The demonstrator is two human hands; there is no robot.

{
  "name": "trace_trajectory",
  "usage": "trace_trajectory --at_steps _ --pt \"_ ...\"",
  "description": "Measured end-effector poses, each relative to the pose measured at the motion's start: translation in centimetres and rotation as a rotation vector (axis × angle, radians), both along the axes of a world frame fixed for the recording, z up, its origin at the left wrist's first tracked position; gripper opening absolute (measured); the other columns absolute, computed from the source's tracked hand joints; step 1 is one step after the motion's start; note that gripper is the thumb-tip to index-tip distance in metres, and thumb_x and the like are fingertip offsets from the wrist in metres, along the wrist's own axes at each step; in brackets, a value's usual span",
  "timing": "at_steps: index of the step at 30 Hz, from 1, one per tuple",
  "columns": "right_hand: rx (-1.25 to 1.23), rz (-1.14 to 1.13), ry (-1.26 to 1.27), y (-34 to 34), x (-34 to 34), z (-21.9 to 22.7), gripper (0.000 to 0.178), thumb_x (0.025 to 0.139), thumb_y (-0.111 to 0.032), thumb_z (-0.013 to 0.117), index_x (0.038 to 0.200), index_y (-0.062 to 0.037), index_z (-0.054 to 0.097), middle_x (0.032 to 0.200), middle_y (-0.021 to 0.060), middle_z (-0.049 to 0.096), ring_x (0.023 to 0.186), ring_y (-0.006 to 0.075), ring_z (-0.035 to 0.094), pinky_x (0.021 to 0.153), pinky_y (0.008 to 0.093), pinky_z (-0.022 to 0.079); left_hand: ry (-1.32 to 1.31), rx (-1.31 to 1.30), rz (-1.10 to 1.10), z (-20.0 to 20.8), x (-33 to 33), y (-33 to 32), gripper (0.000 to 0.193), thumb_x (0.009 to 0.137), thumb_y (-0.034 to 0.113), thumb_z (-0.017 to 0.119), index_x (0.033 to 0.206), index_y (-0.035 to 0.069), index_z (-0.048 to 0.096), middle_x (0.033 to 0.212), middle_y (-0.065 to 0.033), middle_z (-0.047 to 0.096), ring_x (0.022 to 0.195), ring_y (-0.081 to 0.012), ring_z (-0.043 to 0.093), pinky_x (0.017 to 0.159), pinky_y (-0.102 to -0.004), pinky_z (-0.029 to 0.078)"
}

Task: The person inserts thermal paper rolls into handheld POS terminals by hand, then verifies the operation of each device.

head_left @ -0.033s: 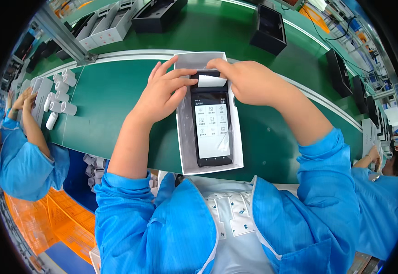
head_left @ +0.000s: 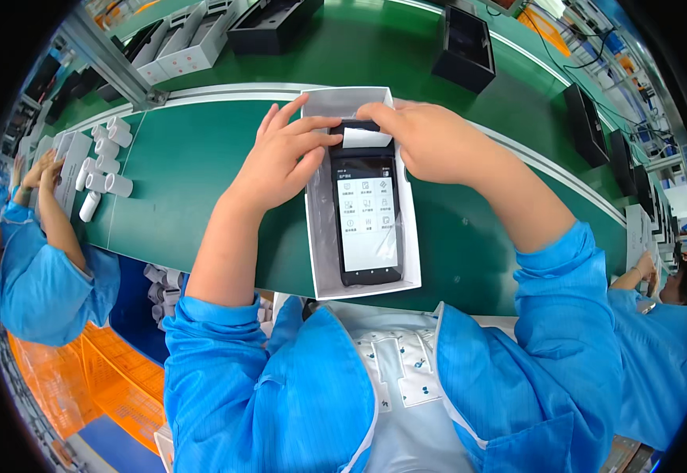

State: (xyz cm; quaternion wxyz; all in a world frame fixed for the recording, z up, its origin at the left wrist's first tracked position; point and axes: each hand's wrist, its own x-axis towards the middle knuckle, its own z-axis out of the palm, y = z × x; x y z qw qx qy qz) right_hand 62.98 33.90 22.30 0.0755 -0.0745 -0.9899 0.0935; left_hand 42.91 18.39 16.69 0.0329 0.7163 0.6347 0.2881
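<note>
A black handheld terminal [head_left: 369, 213] lies face up in an open white box [head_left: 321, 260] in front of me. Its screen is lit with rows of icons, and a white paper strip [head_left: 365, 139] shows at its far end. The fingers of my left hand [head_left: 284, 154] are spread, two fingertips touching the terminal's far left edge beside the paper. Across from it, my right hand [head_left: 430, 142] reaches over the box's right wall. Its bent index finger presses at the terminal's far edge, with the thumb by the right side; the other fingers are mostly hidden.
Several white paper rolls [head_left: 107, 165] stand at left on the green table [head_left: 194, 173], near a co-worker's hands [head_left: 46, 172]. Beyond a metal rail, black boxes [head_left: 466, 51] and white boxes [head_left: 194, 47] sit on a green belt. An orange crate [head_left: 115, 374] is below left. Another co-worker [head_left: 659, 339] is at right.
The white box and terminal have shifted very slightly away from me. Both hands keep nearly the same pose on the terminal.
</note>
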Motion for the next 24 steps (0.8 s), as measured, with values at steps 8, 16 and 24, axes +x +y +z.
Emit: trace_trajectory --at_steps 8,16,24 --pt "-0.098 0.121 0.372 -2.4 2.8 -0.5 0.042 0.076 0.005 0.052 0.117 -0.0048 0.05 0.102 0.0083 0.071 0.109 0.0289 0.063 0.115 0.0613 0.022 -0.279 0.221 0.133 -0.3 1.9 -1.7 0.038 0.091 0.011 0.047 0.126 0.007 0.06 0.134 -0.0083 0.057 0.14 -0.0341 0.034 0.114 -0.0467 0.027" --pt "-0.214 0.22 0.112 -4.6 1.9 -1.0 0.046 0.066 0.011 0.042 0.105 -0.0028 0.061 0.108 0.0086 0.068 0.135 0.0295 0.044 0.117 0.0654 0.009 -0.438 0.325 0.16 -2.0 0.4 -1.7 0.038 0.091 0.012 0.052 0.128 0.004 0.056 0.129 -0.0149 0.057 0.127 -0.0336 0.048 0.108 -0.0419 0.035" --pt "-0.501 0.324 0.399 -5.1 5.5 -3.6 0.034 0.068 0.003 0.057 0.094 -0.0118 0.07 0.095 0.0046 0.067 0.089 0.0247 0.061 0.081 0.0366 0.046 -0.529 0.329 0.155 -1.1 0.5 -2.6 0.04 0.089 0.012 0.054 0.127 0.003 0.056 0.126 -0.0153 0.057 0.121 -0.0296 0.052 0.101 -0.0376 0.04"
